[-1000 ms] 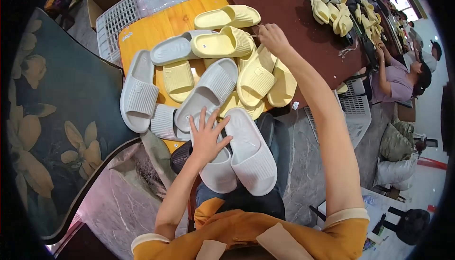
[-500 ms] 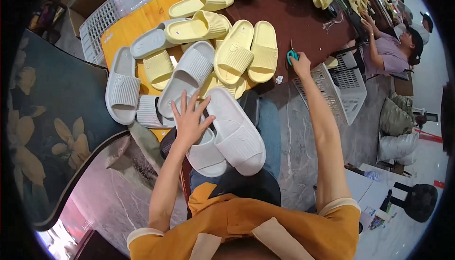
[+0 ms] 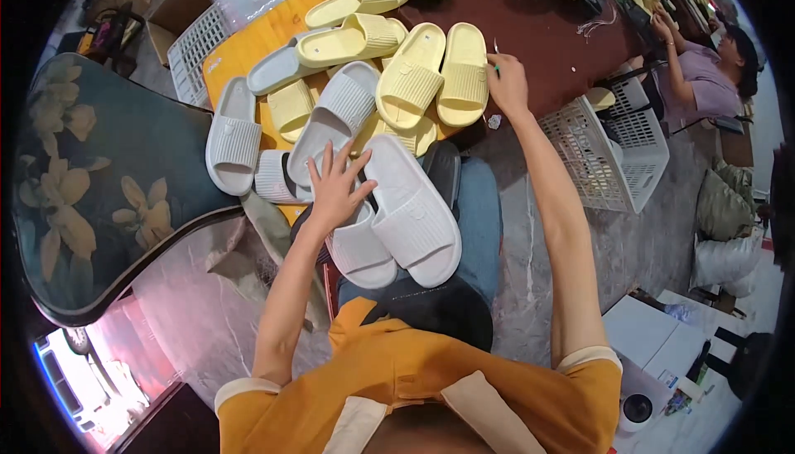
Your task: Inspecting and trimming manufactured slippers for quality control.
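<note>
My left hand (image 3: pixel 335 193) lies with fingers spread over a pair of light grey slippers on my lap, touching the left slipper (image 3: pixel 362 251). The right slipper (image 3: pixel 416 226) rests beside it, sole down. My right hand (image 3: pixel 507 86) is closed at the table, beside the outer yellow slipper (image 3: pixel 464 77). Small teal-handled scissors are in that hand, mostly hidden by the fingers; only a thin tip shows above them. Another yellow slipper (image 3: pixel 411 77) stands left of the outer one. A grey slipper (image 3: pixel 338 110) leans on the pile just beyond my left hand.
More yellow and grey slippers cover the wooden board (image 3: pixel 217 81) on the dark red table (image 3: pixel 542 24). White plastic baskets (image 3: pixel 596 152) stand to the right. A floral chair back (image 3: pixel 124 181) rises on the left. A person in a purple top (image 3: pixel 696 81) sits at far right.
My right hand has moved left with the scissors, up to the outer yellow slipper. My left hand stays spread on the grey slippers. The whole view has shifted slightly.
</note>
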Motion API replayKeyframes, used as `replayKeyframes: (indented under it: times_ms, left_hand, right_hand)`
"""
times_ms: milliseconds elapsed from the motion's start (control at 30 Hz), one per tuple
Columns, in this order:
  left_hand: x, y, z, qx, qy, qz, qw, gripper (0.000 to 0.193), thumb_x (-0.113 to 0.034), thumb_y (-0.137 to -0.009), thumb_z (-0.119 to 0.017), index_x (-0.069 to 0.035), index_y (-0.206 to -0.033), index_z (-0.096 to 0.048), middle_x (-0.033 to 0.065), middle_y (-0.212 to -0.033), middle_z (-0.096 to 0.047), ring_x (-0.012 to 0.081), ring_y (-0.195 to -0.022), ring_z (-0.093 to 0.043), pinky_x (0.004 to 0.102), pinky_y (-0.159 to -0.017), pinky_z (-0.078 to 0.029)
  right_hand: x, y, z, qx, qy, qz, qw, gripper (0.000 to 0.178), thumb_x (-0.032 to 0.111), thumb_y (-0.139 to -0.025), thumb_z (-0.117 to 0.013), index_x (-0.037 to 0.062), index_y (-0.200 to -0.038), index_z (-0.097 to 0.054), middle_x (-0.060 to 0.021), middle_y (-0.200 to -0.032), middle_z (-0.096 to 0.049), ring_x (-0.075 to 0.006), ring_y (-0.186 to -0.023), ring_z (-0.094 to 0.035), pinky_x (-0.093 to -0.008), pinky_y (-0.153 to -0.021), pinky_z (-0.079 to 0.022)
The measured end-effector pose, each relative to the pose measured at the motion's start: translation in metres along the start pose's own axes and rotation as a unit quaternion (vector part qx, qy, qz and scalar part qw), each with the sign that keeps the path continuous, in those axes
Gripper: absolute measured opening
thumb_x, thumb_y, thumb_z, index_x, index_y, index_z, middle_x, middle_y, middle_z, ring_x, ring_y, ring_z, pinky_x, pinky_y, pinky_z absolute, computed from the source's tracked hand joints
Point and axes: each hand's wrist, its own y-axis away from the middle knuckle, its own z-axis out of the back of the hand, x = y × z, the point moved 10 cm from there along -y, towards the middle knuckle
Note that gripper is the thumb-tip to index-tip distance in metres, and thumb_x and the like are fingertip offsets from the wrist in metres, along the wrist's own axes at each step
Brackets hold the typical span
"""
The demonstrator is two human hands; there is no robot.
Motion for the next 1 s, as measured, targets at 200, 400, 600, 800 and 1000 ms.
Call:
replayKeyframes:
  times_ms: [200,400,600,800,1000]
  left_hand:
    - [0.001,-0.001,0.001,-0.002,-0.008,-0.005,1.000,0.058,-0.052,-0.090,-0.056,-0.031,-0.143,-0.047,0.0088,-0.153,-0.034,0.0394,-0.145,-0.018,0.0694,-0.110,-0.006]
    - [0.002,0.007,-0.001,0.003,0.028,-0.006,1.000,0.053,-0.045,-0.089,-0.060,-0.027,-0.139,-0.051,0.0111,-0.150,-0.038,0.0431,-0.143,-0.022,0.0682,-0.108,-0.014]
    - [-0.007,0.018,0.019,-0.041,0.177,-0.039,0.983,0.041,-0.026,-0.089,-0.060,-0.012,-0.128,-0.058,0.0168,-0.136,-0.051,0.0412,-0.131,-0.041,0.0528,-0.105,-0.034]
    - [-0.013,0.067,0.132,-0.314,0.321,0.090,0.889,0.032,-0.003,-0.091,-0.050,-0.001,-0.123,-0.058,0.0169,-0.125,-0.056,0.0306,-0.119,-0.051,0.0368,-0.101,-0.038]
    - [-0.144,0.096,0.197,-0.201,0.148,-0.162,0.955,0.044,-0.005,-0.084,-0.062,-0.005,-0.127,-0.056,0.0147,-0.117,-0.058,0.0319,-0.108,-0.055,0.0414,-0.096,-0.043]
  right_hand:
    - [0.107,0.009,-0.033,0.110,0.043,0.186,0.975,0.071,0.064,-0.072,-0.068,0.0159,-0.124,-0.063,-0.0160,-0.114,-0.062,-0.0323,-0.110,-0.057,-0.0495,-0.092,-0.041]
    - [0.106,-0.003,-0.071,0.325,0.008,0.050,0.944,0.063,0.065,-0.072,-0.067,0.0080,-0.098,-0.069,-0.0150,-0.096,-0.068,-0.0324,-0.095,-0.065,-0.0471,-0.080,-0.048]
    - [0.133,-0.032,0.007,0.244,-0.136,0.001,0.960,0.061,0.054,-0.075,-0.071,0.0009,-0.105,-0.069,-0.0168,-0.097,-0.070,-0.0285,-0.091,-0.067,-0.0373,-0.080,-0.051]
    - [0.238,0.064,0.107,0.252,-0.146,0.068,0.954,0.051,0.040,-0.073,-0.078,-0.0024,-0.099,-0.066,-0.0164,-0.083,-0.066,-0.0210,-0.072,-0.064,-0.0345,-0.066,-0.050]
    - [0.283,0.198,0.117,0.304,-0.149,0.074,0.938,0.043,0.038,-0.077,-0.075,0.0025,-0.099,-0.066,-0.0149,-0.085,-0.061,-0.0353,-0.085,-0.059,-0.0424,-0.074,-0.046]
